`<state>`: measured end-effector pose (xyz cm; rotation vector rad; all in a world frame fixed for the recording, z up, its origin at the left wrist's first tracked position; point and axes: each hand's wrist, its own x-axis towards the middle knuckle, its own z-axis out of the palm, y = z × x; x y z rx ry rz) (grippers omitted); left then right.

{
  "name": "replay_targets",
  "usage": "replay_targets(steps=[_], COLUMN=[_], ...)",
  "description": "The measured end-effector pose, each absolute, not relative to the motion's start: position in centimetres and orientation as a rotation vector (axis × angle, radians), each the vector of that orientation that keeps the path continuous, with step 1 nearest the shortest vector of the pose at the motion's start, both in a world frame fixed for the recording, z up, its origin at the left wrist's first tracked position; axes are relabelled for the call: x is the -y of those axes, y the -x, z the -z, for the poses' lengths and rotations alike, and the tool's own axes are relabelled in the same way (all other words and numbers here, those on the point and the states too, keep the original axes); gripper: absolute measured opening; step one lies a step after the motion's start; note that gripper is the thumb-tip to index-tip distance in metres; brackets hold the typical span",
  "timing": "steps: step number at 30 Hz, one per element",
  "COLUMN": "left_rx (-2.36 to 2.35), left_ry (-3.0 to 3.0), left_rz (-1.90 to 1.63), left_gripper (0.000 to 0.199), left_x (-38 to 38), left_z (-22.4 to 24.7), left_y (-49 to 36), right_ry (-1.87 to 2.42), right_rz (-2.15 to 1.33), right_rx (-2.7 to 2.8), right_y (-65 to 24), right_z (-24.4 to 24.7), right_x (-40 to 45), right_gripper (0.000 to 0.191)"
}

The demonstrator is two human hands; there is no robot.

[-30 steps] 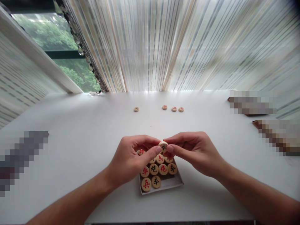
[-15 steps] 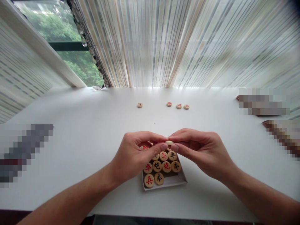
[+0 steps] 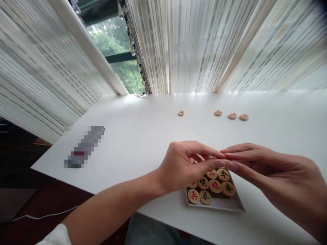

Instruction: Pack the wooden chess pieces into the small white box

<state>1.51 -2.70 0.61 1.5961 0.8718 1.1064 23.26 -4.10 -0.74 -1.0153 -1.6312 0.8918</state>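
Above an open box [image 3: 230,204] of round wooden Chinese chess pieces, my left hand [image 3: 189,165] and my right hand [image 3: 270,173] meet at the fingertips. Pinched between them is one pale wooden piece [image 3: 225,160], seen nearly edge-on, its marking hidden. In the box lie pieces with red and black characters, among them a red piece [image 3: 193,196] and a black piece [image 3: 205,197] in the nearest row. My hands cover the far part of the box. The near right part of the box shows bare bottom.
Toward the back of the white table [image 3: 127,143] lie a black-marked piece [image 3: 181,113] and three red-marked pieces [image 3: 232,116] to its right. A blurred-out dark object [image 3: 87,146] lies at the left. Striped curtains hang behind the table.
The view has swung to the left, so the box, hands and loose pieces appear farther right. The blurred objects on the right are out of view. Both hands still hold the piece.
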Motion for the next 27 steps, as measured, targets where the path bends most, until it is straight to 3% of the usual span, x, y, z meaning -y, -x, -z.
replay_targets(steps=[9,27], left_rx=[-0.834,-0.805], left_ry=[-1.633,-1.633], left_rz=[-1.160,-1.165], left_gripper=[0.009,0.018], left_x=[2.6,2.2], left_z=[-0.8,-1.1], left_y=[-1.5,-1.3], right_ry=[0.909,0.833], right_rz=[-1.042,-1.288], right_rx=[1.511,1.440], right_y=[-22.5,-23.0], right_z=[-0.3,-0.2], right_x=[3.9,3.6], right_gripper=[0.013,0.017])
